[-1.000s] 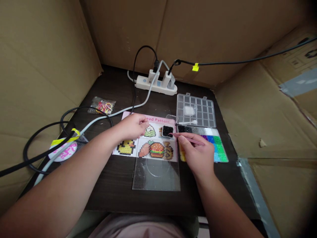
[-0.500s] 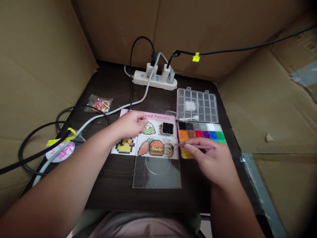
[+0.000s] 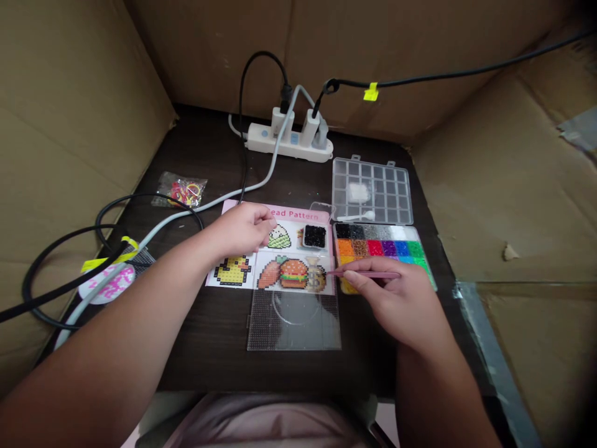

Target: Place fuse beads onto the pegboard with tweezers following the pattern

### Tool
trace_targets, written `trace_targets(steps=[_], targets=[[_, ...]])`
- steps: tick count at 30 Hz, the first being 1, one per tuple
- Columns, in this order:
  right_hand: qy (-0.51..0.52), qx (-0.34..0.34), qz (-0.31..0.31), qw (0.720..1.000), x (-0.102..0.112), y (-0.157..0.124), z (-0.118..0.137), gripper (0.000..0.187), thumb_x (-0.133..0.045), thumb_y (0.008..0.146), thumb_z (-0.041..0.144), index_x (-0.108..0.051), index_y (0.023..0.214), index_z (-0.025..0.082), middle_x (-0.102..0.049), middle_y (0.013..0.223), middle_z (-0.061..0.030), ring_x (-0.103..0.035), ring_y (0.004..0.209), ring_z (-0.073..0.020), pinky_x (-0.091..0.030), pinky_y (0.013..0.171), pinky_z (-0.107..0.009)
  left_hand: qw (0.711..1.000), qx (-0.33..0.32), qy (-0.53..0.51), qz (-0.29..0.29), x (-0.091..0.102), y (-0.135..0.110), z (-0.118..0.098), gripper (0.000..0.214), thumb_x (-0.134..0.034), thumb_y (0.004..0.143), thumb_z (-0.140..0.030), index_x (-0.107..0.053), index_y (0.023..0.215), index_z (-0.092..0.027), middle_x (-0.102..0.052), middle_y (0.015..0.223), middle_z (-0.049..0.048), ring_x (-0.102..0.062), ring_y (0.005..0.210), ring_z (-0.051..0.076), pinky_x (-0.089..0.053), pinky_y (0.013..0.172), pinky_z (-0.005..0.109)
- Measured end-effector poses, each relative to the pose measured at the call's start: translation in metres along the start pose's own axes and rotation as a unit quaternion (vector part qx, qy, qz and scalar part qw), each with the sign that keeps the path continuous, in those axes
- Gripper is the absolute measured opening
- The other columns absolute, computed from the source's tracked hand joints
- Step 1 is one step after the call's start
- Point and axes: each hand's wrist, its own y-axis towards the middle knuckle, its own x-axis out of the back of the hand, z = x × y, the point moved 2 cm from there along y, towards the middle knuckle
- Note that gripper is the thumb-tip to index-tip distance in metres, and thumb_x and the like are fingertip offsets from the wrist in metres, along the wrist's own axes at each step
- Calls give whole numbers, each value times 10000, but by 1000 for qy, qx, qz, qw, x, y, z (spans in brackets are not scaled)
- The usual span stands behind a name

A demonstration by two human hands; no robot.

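Note:
My right hand (image 3: pixel 392 298) pinches pink tweezers (image 3: pixel 370 274), whose tips reach the right edge of the money-bag picture on the bead pattern sheet (image 3: pixel 228 208). Resting over the sheet's upper left is my left hand (image 3: pixel 249 227), fingers curled closed beside the green-and-white picture; whatever is inside them is hidden. A clear pegboard (image 3: pixel 293 326) extends from the sheet's lower part toward me. Black beads fill a small clear tray (image 3: pixel 314 236) at the sheet's upper right. Just behind my right hand lies the bead box (image 3: pixel 373 233), sorted by colour and partly covered by the hand.
The box's open lid (image 3: pixel 396 186) holds a white spoon (image 3: pixel 359 216) and a white packet. A power strip (image 3: pixel 289 146) stands at the back. Cables (image 3: pixel 181 218) cross the left side near a bag of coloured pieces (image 3: pixel 181 190). Cardboard walls (image 3: pixel 485 186) enclose the table.
The whole view has shifted slightly, with the table sitting higher in the picture. Both hands keep nearly the same places over the sheet, the tweezers still in my right hand.

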Motion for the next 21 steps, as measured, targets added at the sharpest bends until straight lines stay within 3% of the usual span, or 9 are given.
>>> trace_targets(steps=[21], targets=[[-4, 5, 6, 1000, -1, 1, -2, 110, -664, 717, 303, -717, 728, 207, -726, 736, -43, -675, 637, -177, -533, 532, -247, 1000, 7, 2, 0, 0, 0, -2, 215, -449, 870, -325, -479, 714, -180, -555, 653, 25, -483, 499, 85, -377, 468, 220]])
